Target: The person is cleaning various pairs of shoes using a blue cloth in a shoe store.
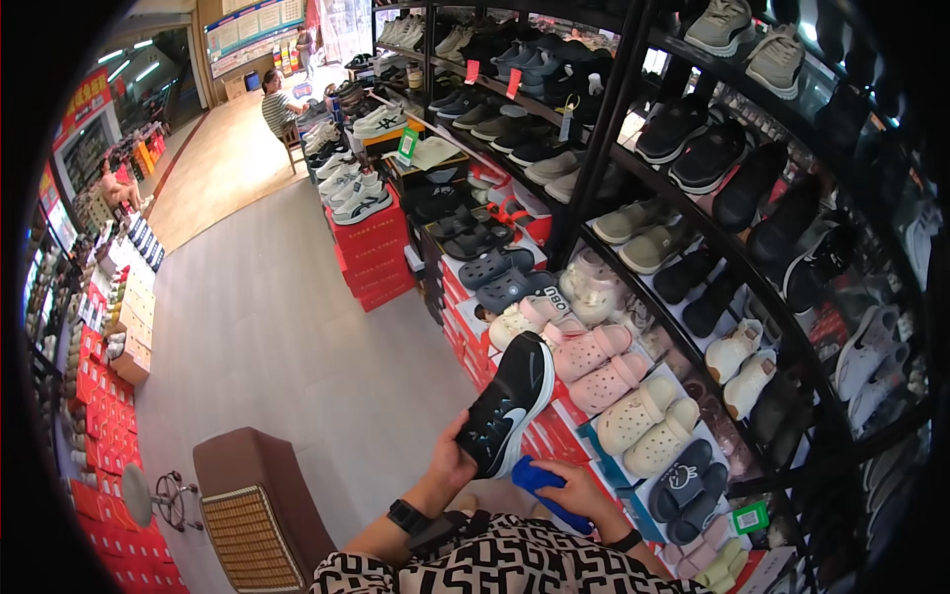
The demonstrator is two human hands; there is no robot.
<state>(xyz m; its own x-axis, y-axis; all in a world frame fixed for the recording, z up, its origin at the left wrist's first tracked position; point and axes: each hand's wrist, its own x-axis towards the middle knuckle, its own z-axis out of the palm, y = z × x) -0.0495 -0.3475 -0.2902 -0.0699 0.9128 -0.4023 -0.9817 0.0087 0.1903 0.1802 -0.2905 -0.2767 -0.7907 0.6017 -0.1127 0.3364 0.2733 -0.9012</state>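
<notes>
A black sneaker (512,393) with a white sole and a white side mark is in my left hand (451,459), which grips it by the heel end, its toe pointing up and away. Just below and to the right, my right hand (568,486) holds a bunched blue cloth (536,475), close to the sole's edge; part of the cloth hangs down under the hand. Beyond the sneaker, pink clogs (594,356) and cream clogs (646,423) lie on stacked shoe boxes.
Black shelving (594,148) full of shoes rises on the right. A brown bench (256,475) with a woven mat stands lower left, near a wheeled stool (141,496). Red shoe boxes (371,252) are stacked ahead. A person (278,108) in a striped top sits farther off; another person (119,185) sits at left.
</notes>
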